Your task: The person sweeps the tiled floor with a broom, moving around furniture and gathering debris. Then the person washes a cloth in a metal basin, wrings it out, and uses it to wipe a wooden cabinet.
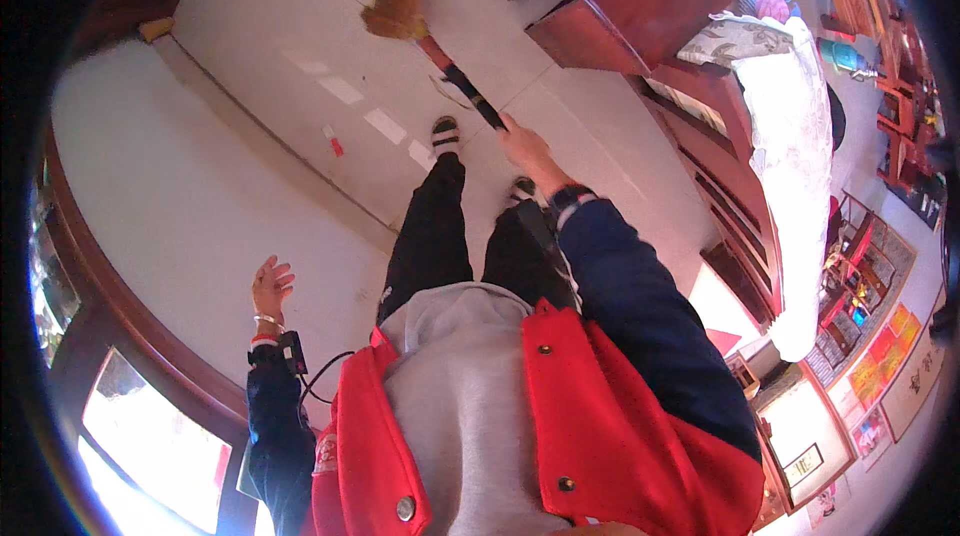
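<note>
My right hand (526, 150) grips the dark end of a short broom's handle (469, 90), out in front of my legs. The tan bristle head (397, 2) fans out on the pale tiled floor (517, 41). My left hand (271, 285) hangs out to the left with its fingers apart, holding nothing; a silvery bangle circles that wrist. On the floor left of the broom lies a small red and white scrap (335, 144). A few dark specks are also on the tiles.
A white wall (195, 161) runs along my left, near a wooden-framed window (157, 438). Dark red wooden furniture (600, 26) stands ahead right. Along the right, a long wooden seat or cabinet carries a white cloth (784, 146). Sunlight patches (386, 126) cross the floor.
</note>
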Available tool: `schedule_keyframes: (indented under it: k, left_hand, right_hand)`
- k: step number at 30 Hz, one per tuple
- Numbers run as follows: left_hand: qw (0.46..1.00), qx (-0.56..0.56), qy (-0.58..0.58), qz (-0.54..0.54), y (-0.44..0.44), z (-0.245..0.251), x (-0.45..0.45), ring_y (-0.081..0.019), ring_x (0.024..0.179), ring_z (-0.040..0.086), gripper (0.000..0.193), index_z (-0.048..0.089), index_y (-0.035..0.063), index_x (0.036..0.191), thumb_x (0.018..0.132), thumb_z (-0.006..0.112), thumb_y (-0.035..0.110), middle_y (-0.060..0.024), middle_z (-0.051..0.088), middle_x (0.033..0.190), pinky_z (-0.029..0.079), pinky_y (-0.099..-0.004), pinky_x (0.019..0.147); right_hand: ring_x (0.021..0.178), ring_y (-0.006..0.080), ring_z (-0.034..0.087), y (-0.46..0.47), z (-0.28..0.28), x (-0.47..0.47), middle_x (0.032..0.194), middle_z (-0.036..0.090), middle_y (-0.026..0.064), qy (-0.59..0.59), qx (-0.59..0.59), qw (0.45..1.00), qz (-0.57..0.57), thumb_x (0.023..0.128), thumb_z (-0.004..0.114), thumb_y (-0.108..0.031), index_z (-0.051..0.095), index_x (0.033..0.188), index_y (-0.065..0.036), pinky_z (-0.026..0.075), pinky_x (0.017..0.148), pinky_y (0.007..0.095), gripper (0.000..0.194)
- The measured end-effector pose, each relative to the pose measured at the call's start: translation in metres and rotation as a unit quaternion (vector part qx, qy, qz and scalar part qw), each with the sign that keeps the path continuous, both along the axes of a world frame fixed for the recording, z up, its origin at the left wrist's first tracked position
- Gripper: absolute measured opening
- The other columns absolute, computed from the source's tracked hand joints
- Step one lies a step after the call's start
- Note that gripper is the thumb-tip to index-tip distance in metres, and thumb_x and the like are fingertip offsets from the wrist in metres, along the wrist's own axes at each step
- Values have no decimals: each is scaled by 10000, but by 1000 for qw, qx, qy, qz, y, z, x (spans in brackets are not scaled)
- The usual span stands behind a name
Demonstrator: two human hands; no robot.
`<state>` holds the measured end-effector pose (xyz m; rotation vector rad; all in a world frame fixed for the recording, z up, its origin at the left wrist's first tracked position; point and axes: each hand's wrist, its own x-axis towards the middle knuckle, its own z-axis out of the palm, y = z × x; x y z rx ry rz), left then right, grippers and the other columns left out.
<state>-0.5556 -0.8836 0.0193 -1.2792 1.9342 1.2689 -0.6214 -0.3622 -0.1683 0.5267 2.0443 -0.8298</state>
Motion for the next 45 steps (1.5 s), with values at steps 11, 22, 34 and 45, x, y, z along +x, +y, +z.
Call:
schedule_keyframes:
  k: [11, 22, 34, 45]
  left_hand:
    - [990, 60, -58, -111, 55, -38, 46, -138, 656, 590, 365, 494, 76, 1178, 860, 475, 254, -69, 621, 897, 467, -237, 519]
    - [991, 98, -24, -83, 43, -70, 107, -141, 623, 580, 406, 496, 113, 1165, 874, 470, 396, -63, 623, 882, 460, -257, 503]
    - [986, 133, 8, 97, -22, -115, 86, -153, 560, 553, 387, 501, 99, 1130, 855, 507, 372, -69, 624, 860, 428, -267, 455]
    - [946, 105, -15, 307, -52, -70, 113, -186, 594, 591, 379, 504, 130, 1127, 830, 553, 360, -78, 624, 849, 462, -301, 472]
  right_hand:
    - [806, 410, 566, 177, 119, 453, 845, 603, 213, -146, 154, 971, -110, 856, 407, -475, 515, 1068, -90, 448, 691, 472, 453]
    - [537, 305, 589, 228, 341, 468, 656, 574, 192, -181, 147, 963, -134, 845, 493, -309, 564, 891, 6, 471, 485, 412, 326]
    - [573, 183, 556, 117, 289, 103, 555, 496, 41, -261, 90, 953, -122, 698, 640, -260, 578, 740, 0, 455, 533, 302, 271]
    - [443, 92, 466, -33, 210, -281, 595, 486, 15, -12, -129, 991, 37, 769, 584, -142, 331, 1180, -36, 371, 344, 256, 494]
